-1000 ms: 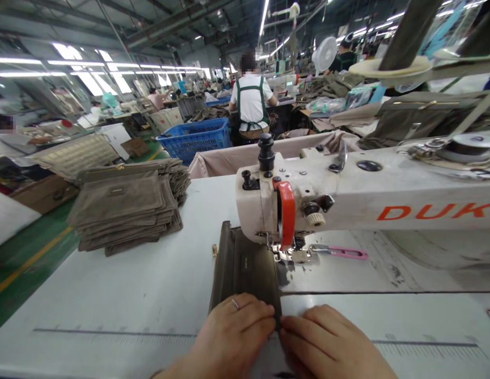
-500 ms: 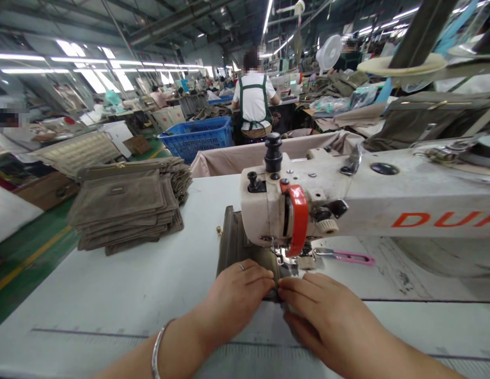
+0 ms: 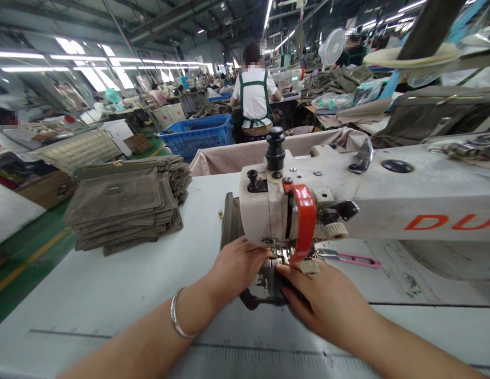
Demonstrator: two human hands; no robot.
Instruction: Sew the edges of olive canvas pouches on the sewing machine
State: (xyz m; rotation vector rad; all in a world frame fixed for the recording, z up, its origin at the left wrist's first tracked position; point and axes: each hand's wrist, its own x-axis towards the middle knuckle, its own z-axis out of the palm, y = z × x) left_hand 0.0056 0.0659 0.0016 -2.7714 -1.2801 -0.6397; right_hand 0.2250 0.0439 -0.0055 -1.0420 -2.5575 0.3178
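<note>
The person's left hand lies palm down over the dark olive canvas piece, its fingers reaching toward the presser foot; whether that grip pinches the cloth or only presses on it cannot be told. The right hand is curled around the near edge of the piece, thumb on top and fingers tucked below, in a closed grip on the cloth. The piece lies flat on the white table, running under the foot of the industrial sewing machine, and its far end shows behind the machine head. A small brass fitting sits just left of that end. Pink-handled thread snips lie right of the foot, and a stack of similar olive canvas pieces lies farther left on the table. Beyond the table, a co-worker in a white shirt and green apron sits beside a blue plastic crate.
</note>
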